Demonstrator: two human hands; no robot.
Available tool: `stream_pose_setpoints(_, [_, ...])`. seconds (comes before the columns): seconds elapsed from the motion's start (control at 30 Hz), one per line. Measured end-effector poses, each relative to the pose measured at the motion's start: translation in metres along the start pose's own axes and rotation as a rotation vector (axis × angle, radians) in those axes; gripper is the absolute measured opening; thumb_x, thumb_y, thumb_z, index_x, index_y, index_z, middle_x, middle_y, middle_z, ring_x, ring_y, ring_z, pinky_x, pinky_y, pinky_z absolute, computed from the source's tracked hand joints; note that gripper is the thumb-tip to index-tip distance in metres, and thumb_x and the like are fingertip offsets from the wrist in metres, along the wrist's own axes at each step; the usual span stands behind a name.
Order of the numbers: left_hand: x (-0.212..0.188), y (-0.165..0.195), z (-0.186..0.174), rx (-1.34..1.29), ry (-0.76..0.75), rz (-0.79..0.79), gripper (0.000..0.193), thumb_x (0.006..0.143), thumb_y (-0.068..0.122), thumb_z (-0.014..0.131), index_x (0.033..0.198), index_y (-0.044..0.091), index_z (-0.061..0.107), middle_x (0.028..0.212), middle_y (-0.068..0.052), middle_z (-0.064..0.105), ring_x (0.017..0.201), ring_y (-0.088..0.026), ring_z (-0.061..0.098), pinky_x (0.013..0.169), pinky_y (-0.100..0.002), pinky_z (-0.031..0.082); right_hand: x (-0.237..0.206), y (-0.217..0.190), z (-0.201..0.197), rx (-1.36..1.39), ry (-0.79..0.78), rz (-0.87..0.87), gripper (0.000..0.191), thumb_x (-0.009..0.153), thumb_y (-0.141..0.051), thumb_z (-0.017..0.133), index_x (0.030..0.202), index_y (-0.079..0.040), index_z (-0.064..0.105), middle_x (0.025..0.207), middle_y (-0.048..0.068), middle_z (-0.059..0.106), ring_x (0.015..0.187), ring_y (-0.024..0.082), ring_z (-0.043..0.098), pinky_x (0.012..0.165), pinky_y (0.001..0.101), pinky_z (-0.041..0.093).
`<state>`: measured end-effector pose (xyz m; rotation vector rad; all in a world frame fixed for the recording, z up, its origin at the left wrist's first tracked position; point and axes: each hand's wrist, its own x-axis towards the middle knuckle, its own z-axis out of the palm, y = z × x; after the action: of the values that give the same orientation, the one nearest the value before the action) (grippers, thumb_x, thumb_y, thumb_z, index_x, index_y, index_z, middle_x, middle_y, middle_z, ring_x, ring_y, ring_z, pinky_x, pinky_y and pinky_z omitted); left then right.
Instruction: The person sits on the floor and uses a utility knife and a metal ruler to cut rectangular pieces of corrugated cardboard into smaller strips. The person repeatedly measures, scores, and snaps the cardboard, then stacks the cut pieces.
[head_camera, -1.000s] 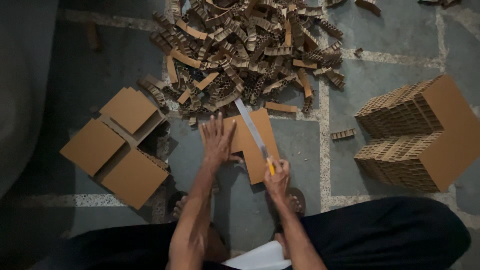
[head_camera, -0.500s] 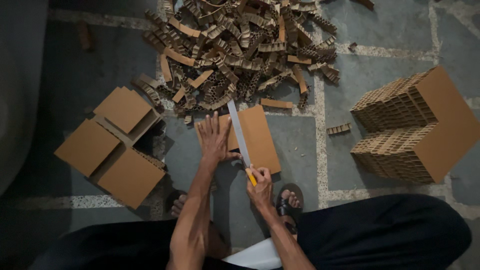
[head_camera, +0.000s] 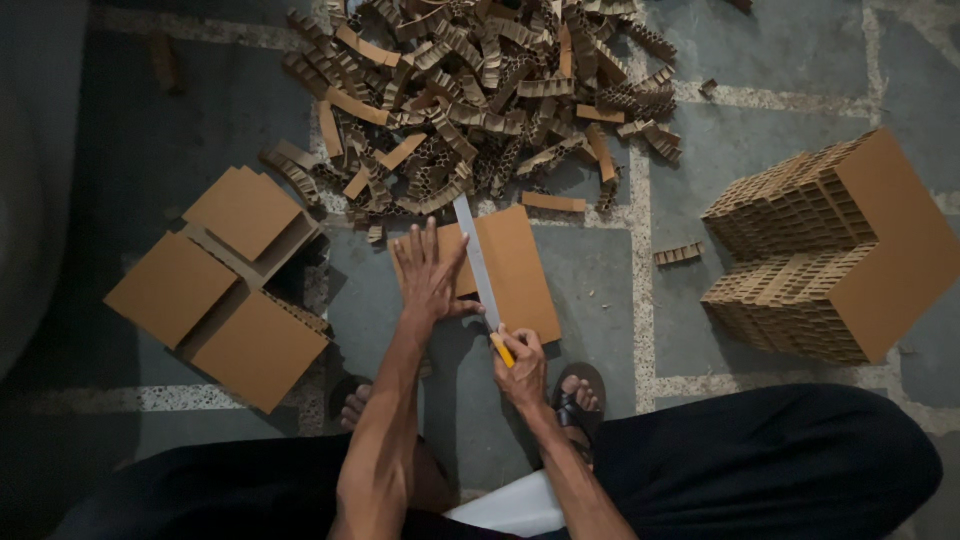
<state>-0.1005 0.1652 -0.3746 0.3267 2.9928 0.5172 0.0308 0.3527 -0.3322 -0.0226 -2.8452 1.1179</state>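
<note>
Cardboard lies all over the floor (head_camera: 760, 60) in the head view. The left hand (head_camera: 432, 275) is flat and open, fingers spread, pressing down on a brown board (head_camera: 515, 270) on the floor. The right hand (head_camera: 520, 365) is closed around the yellow handle of a knife (head_camera: 480, 270). Its long blade lies across the board, just beside the left hand. A big pile of strips (head_camera: 480, 90) sits past the board. Flat squares (head_camera: 215, 285) lie to the left. Two thick stacks (head_camera: 840, 245) stand well off to the right. One foot in a sandal (head_camera: 580, 400) rests near the right hand.
</note>
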Motion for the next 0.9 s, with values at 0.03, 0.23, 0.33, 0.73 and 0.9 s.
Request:
stream_pose_setpoints(0.03, [0.000,0.000,0.000,-0.002,0.020,0.006,0.148,0.037,0.110,0.048,0.163,0.038,0.018,0.170,-0.025,-0.003,0.153,-0.054,-0.005,0.114,-0.075,-0.009,0.000,0.000,0.000,0.001,-0.005,-0.005,0.034,0.085,-0.012,0.076,0.118,-0.005,0.074,0.094,0.018,0.063,0.086,0.033,0.064,0.076,0.0401,0.052])
stream_pose_setpoints(0.23, [-0.001,-0.002,0.001,0.017,0.042,0.022,0.149,0.036,0.112,0.040,0.164,0.038,0.018,0.169,-0.025,-0.003,0.153,-0.054,-0.006,0.114,-0.076,-0.010,0.000,-0.002,-0.001,0.009,-0.025,0.006,0.036,0.084,-0.011,0.075,0.120,-0.006,0.074,0.096,0.018,0.063,0.085,0.033,0.065,0.076,0.0399,0.052])
stream_pose_setpoints(0.33, [-0.003,-0.003,0.001,0.005,0.093,0.048,0.148,0.038,0.112,0.042,0.164,0.038,0.019,0.170,-0.025,-0.002,0.153,-0.055,-0.005,0.114,-0.077,-0.010,-0.001,-0.003,-0.001,0.003,-0.028,0.011,0.036,0.084,-0.012,0.076,0.120,-0.006,0.074,0.095,0.018,0.062,0.084,0.033,0.065,0.075,0.0404,0.052])
stream_pose_setpoints(0.73, [-0.003,-0.001,-0.002,0.013,-0.034,-0.008,0.151,0.034,0.104,0.061,0.163,0.041,0.015,0.170,-0.023,-0.003,0.154,-0.053,-0.005,0.116,-0.076,-0.007,-0.001,-0.011,-0.004,-0.002,-0.038,0.005,0.037,0.085,-0.012,0.076,0.120,-0.003,0.073,0.095,0.019,0.062,0.085,0.033,0.065,0.076,0.0407,0.053])
stream_pose_setpoints(0.9, [-0.003,0.000,-0.001,0.025,-0.038,-0.016,0.153,0.033,0.104,0.061,0.164,0.042,0.013,0.171,-0.024,-0.003,0.154,-0.053,-0.006,0.117,-0.075,-0.008,-0.001,-0.013,-0.004,0.005,-0.020,0.017,0.039,0.085,-0.011,0.076,0.123,-0.003,0.073,0.098,0.019,0.062,0.087,0.033,0.065,0.077,0.0401,0.053])
